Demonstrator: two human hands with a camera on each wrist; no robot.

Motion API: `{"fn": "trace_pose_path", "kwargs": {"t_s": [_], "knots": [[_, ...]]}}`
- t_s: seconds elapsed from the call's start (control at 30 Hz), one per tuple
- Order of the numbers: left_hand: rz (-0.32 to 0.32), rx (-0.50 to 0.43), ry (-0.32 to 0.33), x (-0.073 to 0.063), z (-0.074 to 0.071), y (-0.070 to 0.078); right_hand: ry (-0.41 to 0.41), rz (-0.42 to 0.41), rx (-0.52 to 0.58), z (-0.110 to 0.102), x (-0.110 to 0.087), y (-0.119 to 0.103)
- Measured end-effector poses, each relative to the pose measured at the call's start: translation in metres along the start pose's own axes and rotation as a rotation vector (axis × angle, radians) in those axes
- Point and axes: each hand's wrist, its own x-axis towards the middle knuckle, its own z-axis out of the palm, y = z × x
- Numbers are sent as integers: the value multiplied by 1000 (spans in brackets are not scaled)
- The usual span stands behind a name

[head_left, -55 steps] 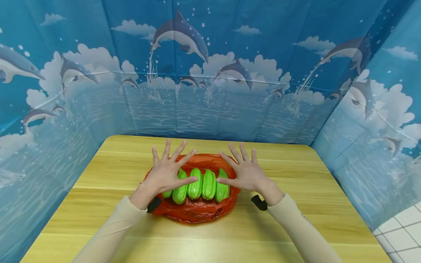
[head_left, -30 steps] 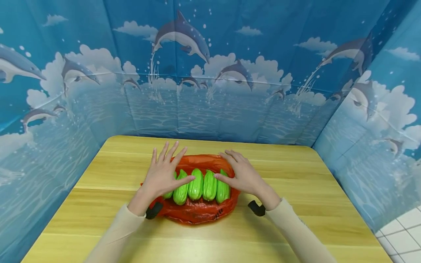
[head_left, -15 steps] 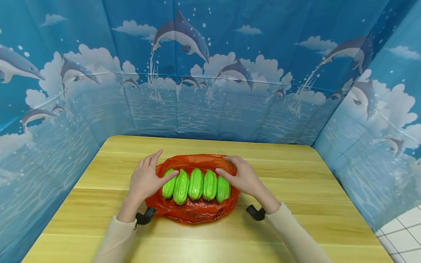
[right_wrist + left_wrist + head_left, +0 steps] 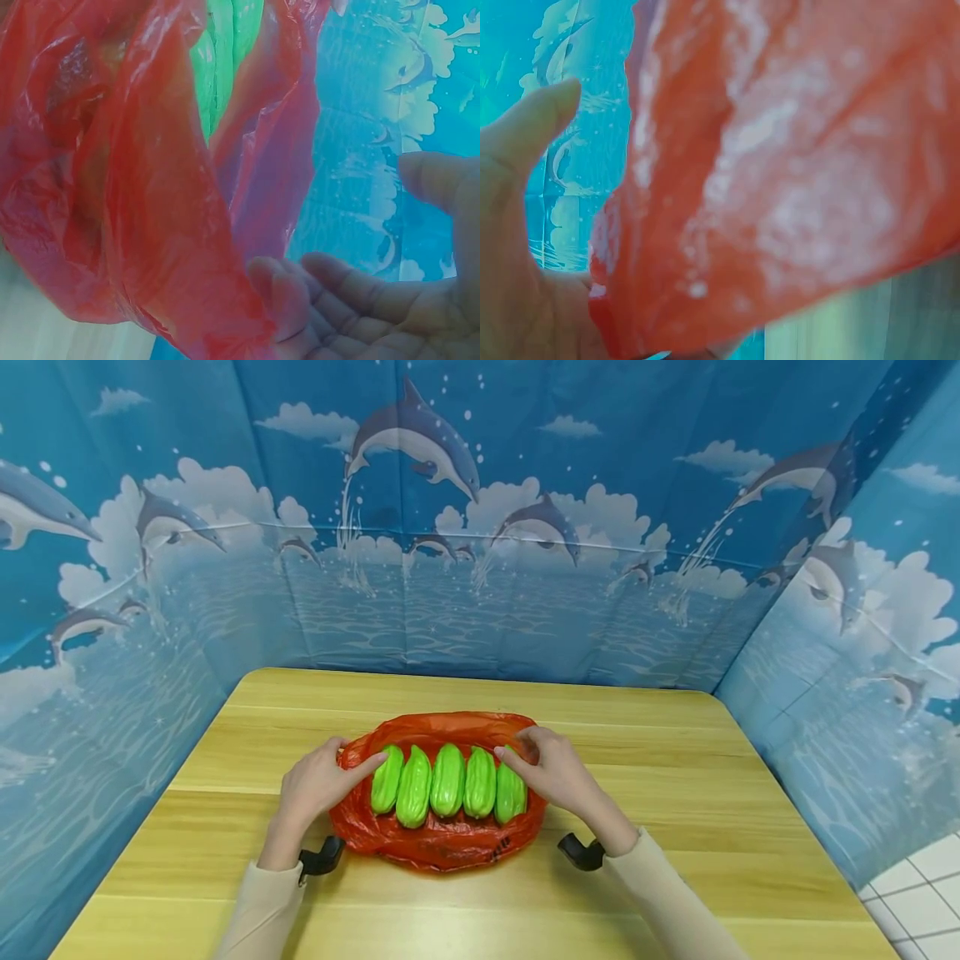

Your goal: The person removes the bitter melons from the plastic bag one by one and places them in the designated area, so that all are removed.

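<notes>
At the far left, the left hand (image 4: 313, 785) is seen with thumb and fingers spread wide; the thumb is extended over the bag's left rim toward the first vegetable, while the fingers are kept outside. A black fitting (image 4: 322, 857) is worn below its wrist. Between the two hands, a red plastic bag (image 4: 442, 852) is laid on the wooden table (image 4: 637, 718), its long axis set crosswise and its mouth turned upward. Inside, five green vegetables are lined up side by side, long axes running from the near edge to the far edge, narrower tips pointed away from the person. The first vegetable (image 4: 386, 783) is tilted slightly rightward at its far end; the third vegetable (image 4: 447, 781) is placed almost straight. The fifth vegetable (image 4: 512, 793) is partly covered by the right hand (image 4: 558, 768), whose thumb and loosely bent fingers are held apart around the right rim; whether the bag is touched by its fingertips cannot be told.
</notes>
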Motion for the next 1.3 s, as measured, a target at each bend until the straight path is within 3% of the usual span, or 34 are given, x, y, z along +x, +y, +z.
{"fn": "trace_pose_path", "kwargs": {"t_s": [0.27,0.6,0.97,1.3], "knots": [[-16,-8,-36,2,1,-4,-51,49,-29,3,1,1],[8,-60,-19,4,4,-7,-128,132,-31,8,3,1],[42,-333,-52,8,9,-15,-151,153,-64,11,5,2],[50,-457,-77,8,8,-14,-210,185,-113,13,7,3]]}}
